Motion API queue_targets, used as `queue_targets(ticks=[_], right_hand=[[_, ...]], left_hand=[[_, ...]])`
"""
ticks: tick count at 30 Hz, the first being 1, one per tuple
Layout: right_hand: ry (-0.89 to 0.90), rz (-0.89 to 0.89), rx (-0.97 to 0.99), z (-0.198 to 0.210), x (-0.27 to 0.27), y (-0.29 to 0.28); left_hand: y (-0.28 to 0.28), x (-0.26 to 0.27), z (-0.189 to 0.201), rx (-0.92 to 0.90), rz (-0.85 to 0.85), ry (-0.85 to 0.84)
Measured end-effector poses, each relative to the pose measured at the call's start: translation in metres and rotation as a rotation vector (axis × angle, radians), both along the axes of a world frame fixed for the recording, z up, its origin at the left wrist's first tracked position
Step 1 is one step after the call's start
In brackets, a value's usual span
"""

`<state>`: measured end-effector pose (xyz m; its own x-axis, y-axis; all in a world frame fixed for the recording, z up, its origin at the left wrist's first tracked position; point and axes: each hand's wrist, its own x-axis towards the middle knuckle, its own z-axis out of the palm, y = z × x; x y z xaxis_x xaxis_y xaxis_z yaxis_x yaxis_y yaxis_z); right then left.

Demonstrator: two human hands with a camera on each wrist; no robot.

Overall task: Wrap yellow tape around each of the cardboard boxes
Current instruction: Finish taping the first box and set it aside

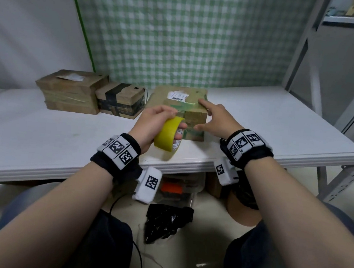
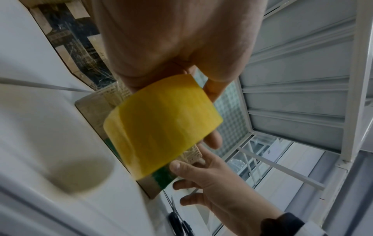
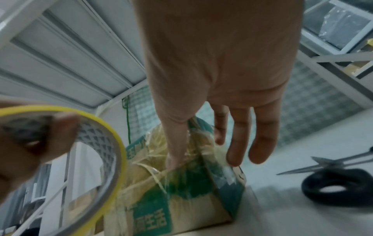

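My left hand (image 1: 151,122) grips a roll of yellow tape (image 1: 168,134) just in front of a cardboard box with green print (image 1: 194,119), fingers through the core. In the left wrist view the tape roll (image 2: 159,126) hides most of that box. My right hand (image 1: 208,116) is spread on the box's right end. Its thumb presses the near top edge and its straight fingers reach over the far side, as the right wrist view shows. Wrinkled yellowish tape lies over the box (image 3: 171,191). A strip seems to run from roll to box top.
Two more cardboard boxes stand at the back left of the white table (image 1: 42,133): a plain one (image 1: 70,90) and one with black tape (image 1: 121,99). Black-handled scissors (image 3: 339,183) lie right of the green box. A grey shelf frame (image 1: 305,49) rises at the right.
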<state>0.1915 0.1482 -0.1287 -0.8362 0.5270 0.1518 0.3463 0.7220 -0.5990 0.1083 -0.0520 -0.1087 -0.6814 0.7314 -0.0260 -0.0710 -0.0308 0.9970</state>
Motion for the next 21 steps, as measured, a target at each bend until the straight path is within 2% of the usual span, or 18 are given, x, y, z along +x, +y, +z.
queue_targets(ticks=[3,6,8,11,21], right_hand=[[0.144,-0.065,0.036,0.015,0.006,-0.013],[0.343,0.026,-0.1,0.033,0.012,-0.028],[0.307,0.12,-0.208,0.038,0.018,-0.037],[0.316,0.128,-0.258,0.036,0.019,-0.04],[0.415,0.079,-0.229,0.038,0.016,-0.044]], left_hand=[[0.003,0.004,-0.001,0.028,-0.032,0.012],[0.005,0.009,-0.002,0.065,-0.062,0.029],[0.006,0.011,-0.001,0.088,-0.06,0.056],[0.005,0.013,0.0,0.11,-0.059,0.075],[0.003,0.017,0.003,0.13,-0.069,0.1]])
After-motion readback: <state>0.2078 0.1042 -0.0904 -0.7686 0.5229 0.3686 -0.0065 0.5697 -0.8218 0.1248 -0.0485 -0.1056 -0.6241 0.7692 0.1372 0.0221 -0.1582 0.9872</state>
